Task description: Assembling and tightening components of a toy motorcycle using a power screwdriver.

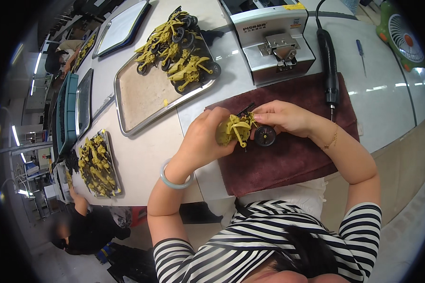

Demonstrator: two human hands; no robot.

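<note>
Over a dark red cloth (pixel 264 167), a yellow toy motorcycle (pixel 236 130) with a black wheel is held between my two hands. My left hand (pixel 204 137) is closed round its yellow body. With its fingers pinched at the wheel end, my right hand (pixel 283 117) grips the toy just above the black wheel (pixel 264 136). A thin black part sticks up between the hands. What lies under my right fingertips is hidden.
A metal tray (pixel 127 127) holds several yellow motorcycles (pixel 174 52). Another tray of yellow parts (pixel 98 165) lies left. A silver machine (pixel 278 47), black electric screwdriver (pixel 330 70), blue-handled screwdriver (pixel 360 49) and green fan (pixel 403 37) stand beyond the cloth. A co-worker (pixel 92 226) sits lower left.
</note>
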